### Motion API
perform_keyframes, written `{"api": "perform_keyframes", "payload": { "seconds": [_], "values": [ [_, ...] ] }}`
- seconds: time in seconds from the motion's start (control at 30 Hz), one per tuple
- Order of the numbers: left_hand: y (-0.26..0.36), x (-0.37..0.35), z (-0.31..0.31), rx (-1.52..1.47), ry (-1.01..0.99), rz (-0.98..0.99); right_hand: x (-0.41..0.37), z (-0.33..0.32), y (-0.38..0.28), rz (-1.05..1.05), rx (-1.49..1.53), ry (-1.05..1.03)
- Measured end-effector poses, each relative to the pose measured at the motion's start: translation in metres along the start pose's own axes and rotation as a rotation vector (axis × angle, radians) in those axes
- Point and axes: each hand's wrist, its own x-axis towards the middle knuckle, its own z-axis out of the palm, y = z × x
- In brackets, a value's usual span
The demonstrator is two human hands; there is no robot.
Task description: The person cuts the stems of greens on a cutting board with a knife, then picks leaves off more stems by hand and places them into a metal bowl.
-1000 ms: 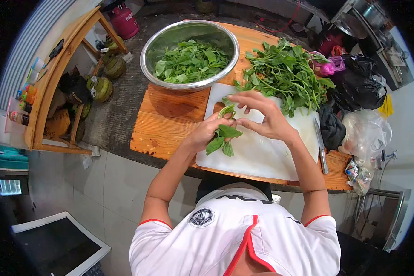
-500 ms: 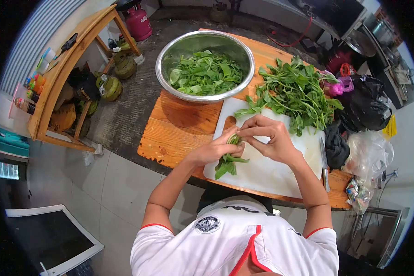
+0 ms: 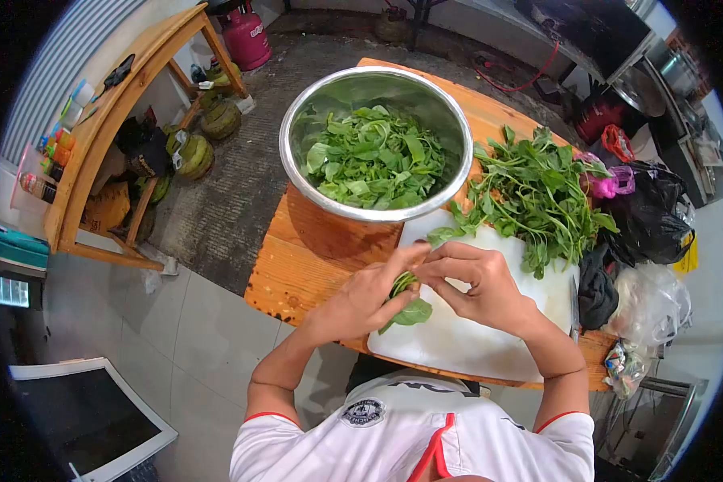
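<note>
My left hand (image 3: 367, 296) is closed around a small bunch of leafy greens (image 3: 410, 312), whose leaves hang below the fingers. My right hand (image 3: 480, 283) meets it at the stem ends, thumb and fingertips pinched together; what lies in that pinch is too small to make out. Both hands are above a white cutting board (image 3: 490, 345). Just beyond them stands a large steel bowl (image 3: 293, 173) holding torn green leaves (image 3: 377, 157). A loose heap of leafy stems (image 3: 538, 193) lies over the board's far right part.
A knife (image 3: 574, 309) rests along the board's right edge. Black plastic bags (image 3: 655, 209) and a clear bag (image 3: 651, 297) crowd the right side of the wooden table (image 3: 297, 269). At left is a wooden shelf (image 3: 128, 88) with gas cylinders (image 3: 193, 157).
The view has shifted, so the bowl and board appear lower and further right. My left hand has turned over the bunch, and fewer leaves show beneath it. My right hand stays pinched at the stems.
</note>
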Motion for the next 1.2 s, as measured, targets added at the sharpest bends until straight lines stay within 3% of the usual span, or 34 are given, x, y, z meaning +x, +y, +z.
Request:
{"api": "perform_keyframes", "payload": {
  "seconds": [0.07,0.17,0.27,0.37,0.47,0.53,0.67,0.7,0.8,1.0,1.2],
  "values": [
    [0.004,0.001,0.000,0.199,0.171,0.110,0.008,0.001,0.003,0.027,0.002,-0.014],
    [-0.005,0.005,0.002,0.409,0.258,0.107,0.022,0.003,0.004,0.108,0.081,-0.013],
    [-0.014,0.006,0.000,0.323,0.276,0.072,0.033,0.000,0.004,0.099,0.065,-0.050],
    [-0.025,0.004,-0.002,0.016,0.221,-0.042,0.059,-0.018,0.004,0.035,0.077,-0.118],
    [-0.029,-0.001,0.001,-0.248,0.260,-0.172,0.113,-0.029,0.028,0.017,-0.013,0.140],
    [-0.045,-0.006,0.007,-0.492,0.297,-0.152,0.154,-0.032,0.063,0.080,-0.185,0.052],
    [-0.043,-0.006,-0.003,-0.811,0.361,-0.109,0.213,-0.014,0.136,-0.067,-0.523,-0.127],
    [-0.043,-0.006,-0.003,-0.801,0.373,-0.102,0.220,-0.010,0.135,-0.088,-0.613,-0.140],
    [-0.045,-0.005,-0.002,-0.783,0.398,-0.094,0.231,-0.007,0.132,0.112,-0.698,-0.364],
    [-0.041,-0.005,-0.005,-0.743,0.395,-0.107,0.221,-0.015,0.158,0.136,-0.671,-0.318],
    [-0.038,-0.007,-0.006,-0.774,0.407,-0.095,0.210,-0.064,0.136,0.174,-0.334,-0.087]
  ]
}}
